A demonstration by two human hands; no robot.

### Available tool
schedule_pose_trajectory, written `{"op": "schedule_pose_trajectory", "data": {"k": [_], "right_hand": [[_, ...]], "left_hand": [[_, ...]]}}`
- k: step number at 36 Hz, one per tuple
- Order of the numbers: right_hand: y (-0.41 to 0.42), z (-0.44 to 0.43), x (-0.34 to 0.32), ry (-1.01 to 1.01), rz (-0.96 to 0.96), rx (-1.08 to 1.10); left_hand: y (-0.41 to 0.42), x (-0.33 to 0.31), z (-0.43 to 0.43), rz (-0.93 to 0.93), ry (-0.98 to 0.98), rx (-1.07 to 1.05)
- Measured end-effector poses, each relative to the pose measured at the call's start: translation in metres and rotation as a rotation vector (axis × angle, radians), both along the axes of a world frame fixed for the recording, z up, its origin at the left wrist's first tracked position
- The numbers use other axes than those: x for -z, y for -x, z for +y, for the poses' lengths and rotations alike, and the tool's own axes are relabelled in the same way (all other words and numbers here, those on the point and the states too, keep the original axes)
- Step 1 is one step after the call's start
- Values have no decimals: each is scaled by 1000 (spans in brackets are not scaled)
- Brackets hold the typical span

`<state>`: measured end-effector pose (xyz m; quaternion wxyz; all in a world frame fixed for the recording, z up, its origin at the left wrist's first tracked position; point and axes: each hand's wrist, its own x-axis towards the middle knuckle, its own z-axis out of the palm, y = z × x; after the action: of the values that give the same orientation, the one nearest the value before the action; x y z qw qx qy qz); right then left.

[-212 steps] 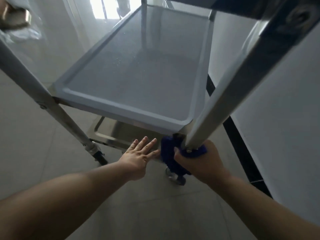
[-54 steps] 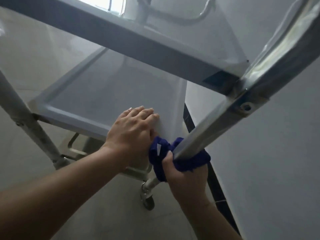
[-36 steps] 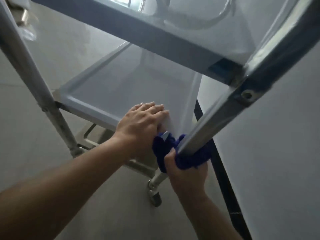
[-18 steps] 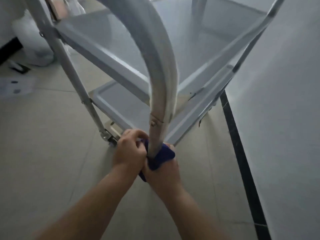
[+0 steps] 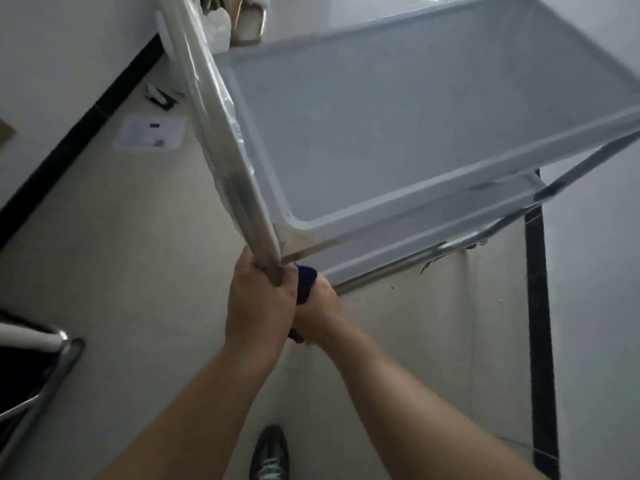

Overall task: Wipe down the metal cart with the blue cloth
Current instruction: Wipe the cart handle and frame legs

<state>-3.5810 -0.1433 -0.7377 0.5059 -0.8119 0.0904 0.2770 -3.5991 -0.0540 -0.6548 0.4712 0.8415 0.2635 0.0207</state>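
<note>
The metal cart (image 5: 408, 109) fills the upper right, its top tray seen from above and a lower shelf under it. A shiny handle bar (image 5: 221, 143) runs down from the top left to my hands. My left hand (image 5: 259, 306) grips the lower end of that bar. Just right of it, my right hand (image 5: 320, 313) holds the blue cloth (image 5: 305, 284) bunched against the cart's near corner. Most of the cloth is hidden between my two hands.
Pale floor tiles lie below, with a black skirting strip along the left wall (image 5: 69, 140) and the right wall (image 5: 536, 306). Papers (image 5: 150, 131) lie on the floor at the left. A chrome chair frame (image 5: 38, 372) stands at the lower left. My shoe (image 5: 270, 455) shows at the bottom.
My view has risen from under the shelves to above the top tray. My left hand has left the middle shelf's edge and now grips the handle bar. My right hand stays on the cloth.
</note>
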Motion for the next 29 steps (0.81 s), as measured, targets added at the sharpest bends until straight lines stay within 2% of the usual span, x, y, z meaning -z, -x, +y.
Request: {"op": "schedule_pose_trajectory", "data": {"k": [4,7,9,12,14,16,21,23,25,26,28,29], "right_hand": [[4,-1,-73,-178,94,384],[17,-8,-125,-234,97,607],[22,-10,-160,-155,26,662],[7,-6,-210,-32,-198,696],[-17,-3,-230,-1,-432,612],[-48,-4,-225,131,-590,431],[-111,10,-166,393,-598,-68],[-117,26,-161,393,-598,-232],[-116,44,-165,352,-571,-341],[-114,53,-166,320,-580,-366],[-111,65,-164,222,-586,-354],[-112,68,-162,174,-573,-331]], "left_hand": [[-10,-9,43,121,-26,44],[-16,-20,66,178,-37,82],[-18,-28,77,194,3,72],[-26,-37,89,241,-5,29],[-31,-38,95,271,-44,-8],[-36,-37,99,312,-117,-15],[-46,-45,106,515,-275,75],[-48,-50,109,638,-359,192],[-50,-65,105,725,-299,268],[-52,-76,98,756,-188,287],[-59,-104,83,737,62,300],[-64,-116,79,679,80,316]]}}
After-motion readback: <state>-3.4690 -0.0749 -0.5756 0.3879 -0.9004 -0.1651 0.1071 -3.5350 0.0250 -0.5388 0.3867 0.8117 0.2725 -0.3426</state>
